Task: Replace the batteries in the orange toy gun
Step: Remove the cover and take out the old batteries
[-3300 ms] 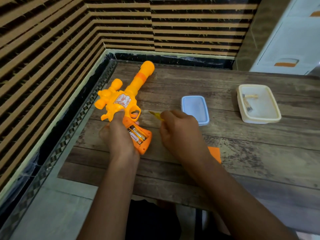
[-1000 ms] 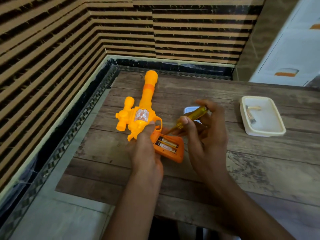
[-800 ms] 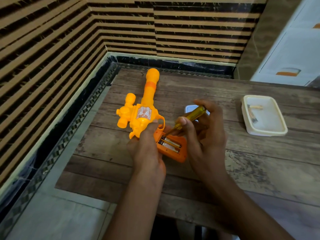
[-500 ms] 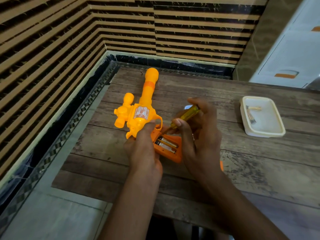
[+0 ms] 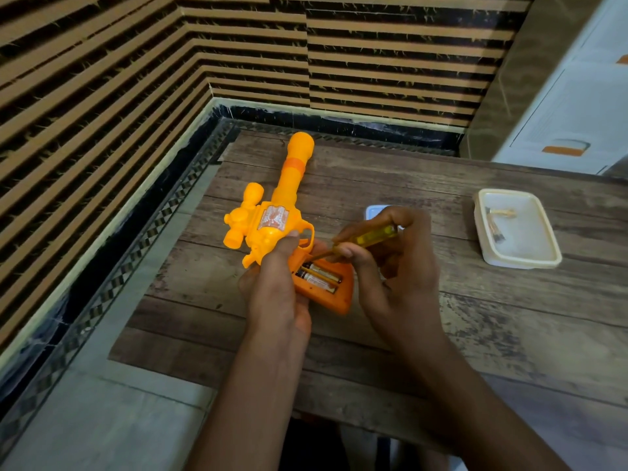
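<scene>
The hands crowd the left middle of the counter (image 5: 458, 338): the left hand (image 5: 275, 300) grips the gun (image 5: 272, 226), and the right hand (image 5: 401, 273), just beside it, holds a screwdriver (image 5: 370, 236). The gun's barrel reaches toward the wall (image 5: 102, 113), which stands beyond the left and far edges. A lid (image 5: 373, 210) sits just behind the right hand. Open wood lies between that hand and the tub (image 5: 482, 232), and along the near edge.

Both forearms reach forward, close together. The left hand (image 5: 277, 294) grips the gun (image 5: 272, 226), thumb laid along it. The right hand (image 5: 401, 270), just beside it, pinches a screwdriver (image 5: 375, 234) between thumb and curled fingers (image 5: 397, 215).
</scene>
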A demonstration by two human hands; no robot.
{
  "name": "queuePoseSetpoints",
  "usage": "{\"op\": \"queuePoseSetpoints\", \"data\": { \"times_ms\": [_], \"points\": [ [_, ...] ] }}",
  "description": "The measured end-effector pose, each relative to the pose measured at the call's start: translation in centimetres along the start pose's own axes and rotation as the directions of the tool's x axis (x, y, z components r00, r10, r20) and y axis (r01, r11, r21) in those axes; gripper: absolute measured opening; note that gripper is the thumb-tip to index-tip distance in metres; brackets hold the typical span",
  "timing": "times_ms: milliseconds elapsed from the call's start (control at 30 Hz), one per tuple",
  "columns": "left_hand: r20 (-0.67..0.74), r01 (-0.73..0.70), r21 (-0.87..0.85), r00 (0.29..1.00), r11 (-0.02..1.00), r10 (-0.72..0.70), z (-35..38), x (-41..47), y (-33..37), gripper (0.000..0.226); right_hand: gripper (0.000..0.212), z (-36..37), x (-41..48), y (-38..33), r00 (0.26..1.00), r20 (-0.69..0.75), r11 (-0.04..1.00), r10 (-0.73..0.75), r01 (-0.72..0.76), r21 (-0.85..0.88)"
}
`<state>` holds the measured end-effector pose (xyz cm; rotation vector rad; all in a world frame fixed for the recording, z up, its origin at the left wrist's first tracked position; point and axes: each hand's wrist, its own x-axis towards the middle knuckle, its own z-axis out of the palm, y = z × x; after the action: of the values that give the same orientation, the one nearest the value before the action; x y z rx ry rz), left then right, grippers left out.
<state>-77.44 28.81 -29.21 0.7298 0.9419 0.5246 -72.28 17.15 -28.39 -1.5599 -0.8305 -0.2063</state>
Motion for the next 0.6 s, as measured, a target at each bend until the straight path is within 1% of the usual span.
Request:
{"op": "queuePoseSetpoints", "data": {
  "times_ms": [100, 200, 267, 367, 467, 533, 600],
  "points": [
    [0.006, -0.004, 0.014, 1.0, 1.0, 0.004, 0.0, 0.2, -0.2, 0.014, 0.033, -0.1, 0.0, 0.1, 0.998, 0.051, 0.997, -0.038, 0.041, -0.065],
    [0.014, -0.042, 0.058, 0.999, 0.997, 0.041, -0.2, 0.8, -0.7, 0.029, 0.026, 0.3, 0.0, 0.0, 0.995, 0.095, 0.995, -0.037, 0.045, -0.086],
    [0.009, -0.046, 0.078, 0.999, 0.996, 0.045, -0.5, 1.1, -0.9, 0.034, 0.024, 0.3, 0.2, 0.2, 0.993, 0.115, 0.996, -0.033, 0.042, -0.074],
    [0.018, -0.043, 0.085, 0.999, 0.995, 0.042, -0.6, 1.3, -0.9, 0.041, 0.026, 0.0, 0.6, 0.3, 0.989, 0.142, 0.999, -0.031, 0.037, -0.038],
    [0.02, -0.043, 0.079, 0.999, 0.996, 0.042, -0.6, 1.2, -0.9, 0.043, 0.024, -0.2, 0.7, 0.3, 0.984, 0.176, 0.999, -0.032, 0.037, -0.026],
    [0.021, -0.045, 0.094, 0.999, 0.995, 0.044, -0.6, 1.0, -1.0, 0.045, 0.022, -0.3, 0.9, 0.5, 0.977, 0.214, 0.998, -0.02, 0.033, -0.056],
    [0.023, -0.049, 0.126, 0.999, 0.991, 0.046, -0.7, 1.0, -1.1, 0.048, 0.024, -0.2, 1.4, 0.7, 0.965, 0.263, 0.996, 0.01, 0.014, -0.09]
  ]
}}
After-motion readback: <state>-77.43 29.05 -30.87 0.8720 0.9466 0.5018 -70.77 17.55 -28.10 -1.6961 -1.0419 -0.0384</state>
